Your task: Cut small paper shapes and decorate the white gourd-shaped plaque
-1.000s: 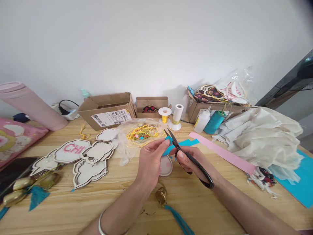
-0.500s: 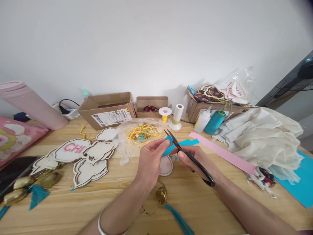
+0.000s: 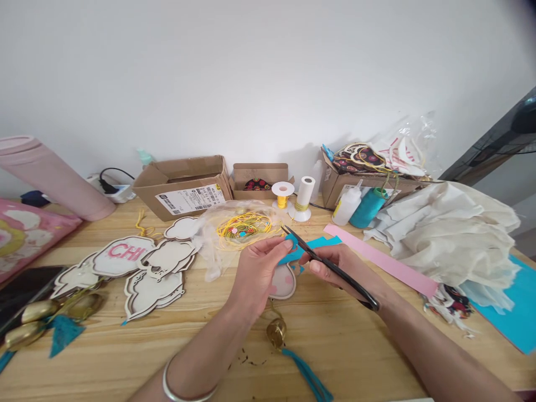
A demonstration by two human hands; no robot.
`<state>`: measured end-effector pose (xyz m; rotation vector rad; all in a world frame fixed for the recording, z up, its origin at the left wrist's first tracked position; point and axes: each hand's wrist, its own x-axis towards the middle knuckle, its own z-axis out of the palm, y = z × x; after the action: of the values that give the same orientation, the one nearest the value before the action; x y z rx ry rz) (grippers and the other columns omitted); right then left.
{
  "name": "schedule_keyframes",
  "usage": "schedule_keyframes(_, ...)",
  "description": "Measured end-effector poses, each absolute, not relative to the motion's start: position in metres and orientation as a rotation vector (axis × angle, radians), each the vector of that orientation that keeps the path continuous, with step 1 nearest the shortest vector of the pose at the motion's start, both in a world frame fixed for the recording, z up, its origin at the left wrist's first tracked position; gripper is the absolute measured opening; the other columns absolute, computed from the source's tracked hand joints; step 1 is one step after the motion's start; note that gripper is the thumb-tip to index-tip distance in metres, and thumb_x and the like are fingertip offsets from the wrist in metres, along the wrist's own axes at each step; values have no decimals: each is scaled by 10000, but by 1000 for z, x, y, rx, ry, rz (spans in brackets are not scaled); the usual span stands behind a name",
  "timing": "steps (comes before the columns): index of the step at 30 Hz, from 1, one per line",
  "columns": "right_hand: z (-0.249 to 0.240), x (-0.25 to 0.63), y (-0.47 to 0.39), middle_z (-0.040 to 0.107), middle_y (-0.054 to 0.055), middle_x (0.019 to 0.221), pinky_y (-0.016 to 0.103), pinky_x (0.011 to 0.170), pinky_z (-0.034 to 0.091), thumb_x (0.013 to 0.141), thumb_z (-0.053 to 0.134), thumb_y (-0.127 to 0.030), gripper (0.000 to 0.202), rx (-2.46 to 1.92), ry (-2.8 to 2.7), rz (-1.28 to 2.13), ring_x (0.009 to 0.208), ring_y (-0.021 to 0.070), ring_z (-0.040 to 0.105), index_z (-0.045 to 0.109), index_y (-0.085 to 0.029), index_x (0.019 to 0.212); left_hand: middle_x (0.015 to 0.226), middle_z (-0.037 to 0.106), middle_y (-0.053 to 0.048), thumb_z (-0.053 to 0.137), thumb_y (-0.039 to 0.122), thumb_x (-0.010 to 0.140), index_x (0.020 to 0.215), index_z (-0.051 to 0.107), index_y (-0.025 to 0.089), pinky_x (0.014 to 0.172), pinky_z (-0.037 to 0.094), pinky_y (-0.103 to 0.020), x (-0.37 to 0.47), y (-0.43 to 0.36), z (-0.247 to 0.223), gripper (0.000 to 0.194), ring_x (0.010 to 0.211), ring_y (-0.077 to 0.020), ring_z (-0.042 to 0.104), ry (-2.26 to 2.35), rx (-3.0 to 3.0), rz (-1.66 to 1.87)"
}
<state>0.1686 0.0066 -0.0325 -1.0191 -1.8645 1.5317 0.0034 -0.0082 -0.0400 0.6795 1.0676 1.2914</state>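
My left hand (image 3: 263, 262) pinches a small piece of blue paper (image 3: 292, 242) between thumb and fingertips. Black scissors (image 3: 341, 273) are gripped in my right hand (image 3: 335, 265), their blades pointing up and left at the blue piece. Behind the blades a blue paper strip (image 3: 325, 242) lies on the table. Under my hands sits a pale shaped plaque with pink spots (image 3: 283, 283), partly hidden by my left hand. Below it are a brass bell (image 3: 276, 333) and a teal tassel (image 3: 307, 374). Tiny blue scraps (image 3: 300, 269) lie beside the plaque.
White wooden plaques (image 3: 154, 290) and brass bells (image 3: 42, 310) lie at left. Cardboard boxes (image 3: 184, 187) stand along the wall, with thread spools (image 3: 307, 195) and a glue bottle (image 3: 347, 205) nearby. A pink strip (image 3: 381, 259) and crumpled cream fabric (image 3: 456, 234) lie at right.
The scissors have tilted slightly, with their handles lower and further right. My left hand has stayed nearly in place, and the blue piece in it has turned a little.
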Motion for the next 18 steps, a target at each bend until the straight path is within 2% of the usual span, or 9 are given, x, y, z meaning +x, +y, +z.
schedule_keyframes(5, -31, 172, 9, 272, -65, 532, 215, 435, 162, 740, 556, -543, 440, -1034, -1896, 1532, 471, 57, 206, 634, -125, 850, 742, 712, -64, 722, 283, 610, 718, 714, 166, 589, 477, -280, 1, -7, -41, 159, 677, -186, 633, 1106, 718, 1253)
schedule_keyframes(9, -32, 175, 10, 321, -50, 566, 217, 446, 173, 734, 555, -554, 448, -1040, -1925, 1522, 492, 63, 224, 636, -122, 819, 698, 704, -67, 721, 280, 611, 723, 713, 161, 597, 483, -285, -1, -7, -40, 163, 695, -194, 628, 1112, 747, 1211)
schedule_keyframes(14, -33, 180, 12, 348, -33, 594, 221, 460, 177, 744, 522, -576, 469, -1051, -1999, 1500, 523, 76, 258, 633, -123, 790, 685, 701, -51, 729, 234, 606, 705, 719, 148, 668, 478, -245, -3, -5, -36, 131, 705, -154, 622, 1033, 771, 1180)
schedule_keyframes(18, -31, 182, 13, 327, -35, 579, 218, 452, 166, 752, 518, -565, 463, -1108, -2044, 1509, 525, 78, 259, 629, -116, 787, 680, 702, -43, 739, 212, 590, 670, 717, 143, 665, 477, -234, -4, -5, -34, 108, 657, -129, 614, 1003, 739, 1160)
